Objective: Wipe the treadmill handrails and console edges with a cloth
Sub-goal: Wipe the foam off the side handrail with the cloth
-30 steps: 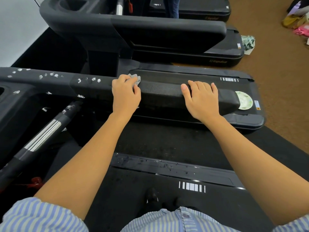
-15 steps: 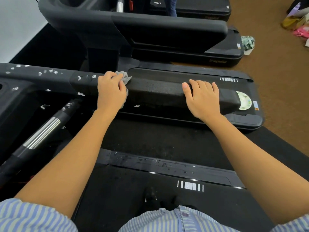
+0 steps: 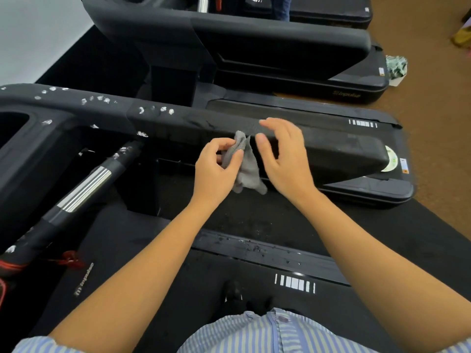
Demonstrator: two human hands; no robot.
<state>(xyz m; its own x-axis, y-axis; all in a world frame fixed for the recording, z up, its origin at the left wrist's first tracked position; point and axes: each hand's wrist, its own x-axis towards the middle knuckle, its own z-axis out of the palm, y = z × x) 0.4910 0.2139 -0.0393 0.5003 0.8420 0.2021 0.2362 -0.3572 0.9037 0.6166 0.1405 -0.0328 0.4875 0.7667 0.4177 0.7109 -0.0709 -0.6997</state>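
Small grey crumpled cloth (image 3: 248,171) is pinched near its top by the left hand (image 3: 216,169), between thumb and curled fingers. The rest of the cloth is left hanging loose below the grip. The cloth is seen between both hands, in front of the near face of the long black padded treadmill handrail (image 3: 331,146). Contact between cloth and rail cannot be told.

The right hand (image 3: 283,154) is held wide, nothing gripped, fingers spread and slightly bent, palm turned toward the cloth. Its fingertips are raised over the rail top and its thumb is placed just beside the cloth's upper edge; touch there cannot be told. Both bare forearms are stretched forward from blue-and-white striped shirt sleeves (image 3: 38,345), with the wrists brought near each other.

White foam blobs (image 3: 102,99) are scattered along the left part of the rail and the console edge. A black bar with a ribbed silver band (image 3: 84,184) is seen slanting at lower left. A second black treadmill (image 3: 254,34) is parked beyond, on brown carpet floor (image 3: 433,123).
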